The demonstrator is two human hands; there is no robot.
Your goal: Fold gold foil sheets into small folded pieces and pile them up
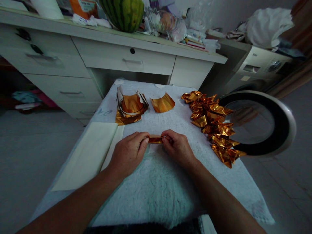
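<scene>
Between my hands is a narrow folded strip of gold foil paper (155, 139), held level above the cloth-covered table. My left hand (130, 151) pinches its left end, and my right hand (177, 146) pinches the right end with closed fingers. Beyond the hands, a curled stack of foil sheets (133, 104) rests at the back left. A single curved gold sheet (162, 103) lies to the right of that stack. Several folded gold foil pieces (212, 125) are heaped in a row along the table's right side.
Cream paper sheets (85, 156) lie on the left of the light cloth (156, 191). Behind stands a white desk (109, 53) with a watermelon (123, 13) on top. An open round washer door (253, 123) borders the table's right edge.
</scene>
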